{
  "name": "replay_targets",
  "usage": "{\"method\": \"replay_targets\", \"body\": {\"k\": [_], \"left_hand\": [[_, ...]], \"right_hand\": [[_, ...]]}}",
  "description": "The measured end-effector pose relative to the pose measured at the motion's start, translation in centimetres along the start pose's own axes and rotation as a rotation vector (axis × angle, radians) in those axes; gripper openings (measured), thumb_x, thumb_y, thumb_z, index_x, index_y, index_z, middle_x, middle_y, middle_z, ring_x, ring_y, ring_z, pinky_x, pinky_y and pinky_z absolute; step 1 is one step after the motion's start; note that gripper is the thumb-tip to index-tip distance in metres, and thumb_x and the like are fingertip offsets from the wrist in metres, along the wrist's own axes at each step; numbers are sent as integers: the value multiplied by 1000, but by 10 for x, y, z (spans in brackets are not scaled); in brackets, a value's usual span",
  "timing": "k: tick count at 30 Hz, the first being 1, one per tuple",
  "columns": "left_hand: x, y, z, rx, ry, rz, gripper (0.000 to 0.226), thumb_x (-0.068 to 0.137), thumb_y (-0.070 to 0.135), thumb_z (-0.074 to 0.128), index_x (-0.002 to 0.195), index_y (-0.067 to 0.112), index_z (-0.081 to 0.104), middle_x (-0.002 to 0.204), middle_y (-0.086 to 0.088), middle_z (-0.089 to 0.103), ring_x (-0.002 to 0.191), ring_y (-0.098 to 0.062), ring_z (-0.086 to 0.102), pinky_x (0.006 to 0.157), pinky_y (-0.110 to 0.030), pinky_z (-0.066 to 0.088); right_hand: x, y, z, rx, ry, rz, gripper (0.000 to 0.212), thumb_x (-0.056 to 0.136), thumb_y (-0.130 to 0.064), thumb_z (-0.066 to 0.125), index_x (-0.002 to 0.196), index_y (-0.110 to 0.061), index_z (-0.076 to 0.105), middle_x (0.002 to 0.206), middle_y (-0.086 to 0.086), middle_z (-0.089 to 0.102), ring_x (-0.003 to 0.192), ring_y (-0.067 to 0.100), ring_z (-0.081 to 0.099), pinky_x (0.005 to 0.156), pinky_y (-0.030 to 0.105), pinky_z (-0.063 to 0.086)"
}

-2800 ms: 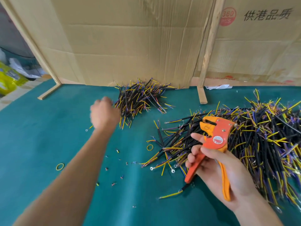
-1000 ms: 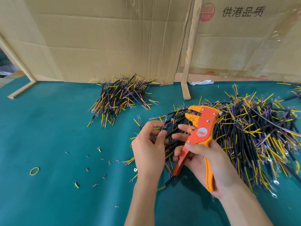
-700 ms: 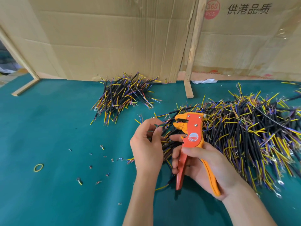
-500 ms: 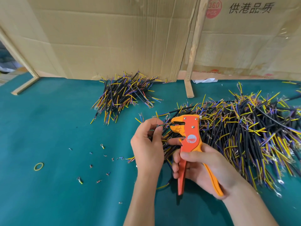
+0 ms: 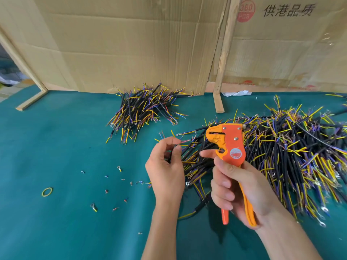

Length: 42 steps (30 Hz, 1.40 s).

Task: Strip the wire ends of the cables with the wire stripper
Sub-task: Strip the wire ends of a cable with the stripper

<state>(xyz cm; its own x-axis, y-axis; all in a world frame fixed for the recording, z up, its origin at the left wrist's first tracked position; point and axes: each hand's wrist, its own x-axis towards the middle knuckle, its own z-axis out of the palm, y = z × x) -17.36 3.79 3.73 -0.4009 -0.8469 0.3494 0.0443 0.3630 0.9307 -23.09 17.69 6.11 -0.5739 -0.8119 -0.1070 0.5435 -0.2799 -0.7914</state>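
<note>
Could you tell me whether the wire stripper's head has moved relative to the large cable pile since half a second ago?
Cannot tell. The wire stripper sits over the large cable pile's left edge as before; any slight shift may be camera motion.

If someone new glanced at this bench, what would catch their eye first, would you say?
Probably the orange wire stripper gripped in the right hand at centre, facing the cable pinched by the left hand. Next, the big cable heap on the right, and the smaller pile by the cardboard wall.
</note>
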Motion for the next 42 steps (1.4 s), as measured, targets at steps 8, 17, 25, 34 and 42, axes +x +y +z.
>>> {"method": "replay_targets", "body": {"k": [8, 17, 25, 34, 42], "left_hand": [[-2, 5, 2, -86, -17, 9, 20, 89, 7, 71, 82, 25, 67, 68, 17, 63, 60, -4, 54, 60, -16, 42], [-1, -1, 3, -95, -77, 11, 16, 92, 5, 68, 88, 20, 72, 74, 16, 69, 64, 0, 60, 64, -16, 46], [-2, -3, 4, -67, -132, 41, 14, 91, 3, 67, 88, 15, 74, 77, 10, 70, 67, -1, 60, 67, -14, 45], [8, 29, 23, -51, -431, 43, 42, 90, -8, 50, 113, 19, 72, 100, 3, 76, 92, -7, 71, 90, -27, 54], [131, 9, -3, 669, -77, 31, 28, 86, 13, 51, 108, 17, 67, 108, -12, 69, 103, -35, 62, 85, -40, 51]], "right_hand": [[4, -2, -14, 19, 59, 20, 64, 68, -20, 88, 122, 5, 65, 89, 28, 64, 70, 37, 64, 64, 47, 56], [0, -2, -15, -50, -106, 147, 62, 72, -17, 88, 125, 4, 65, 95, 31, 64, 75, 40, 64, 69, 50, 55], [-1, 0, -9, -21, -102, 163, 44, 76, -17, 86, 113, 1, 69, 65, 9, 45, 47, 21, 44, 46, 31, 41], [10, 2, -19, 244, 55, -114, 44, 71, -20, 82, 111, -3, 72, 68, 6, 52, 54, 18, 51, 50, 30, 49], [19, 5, -38, 264, 10, -116, 56, 65, -17, 90, 116, -4, 72, 83, 11, 62, 71, 26, 63, 68, 38, 57]]}}
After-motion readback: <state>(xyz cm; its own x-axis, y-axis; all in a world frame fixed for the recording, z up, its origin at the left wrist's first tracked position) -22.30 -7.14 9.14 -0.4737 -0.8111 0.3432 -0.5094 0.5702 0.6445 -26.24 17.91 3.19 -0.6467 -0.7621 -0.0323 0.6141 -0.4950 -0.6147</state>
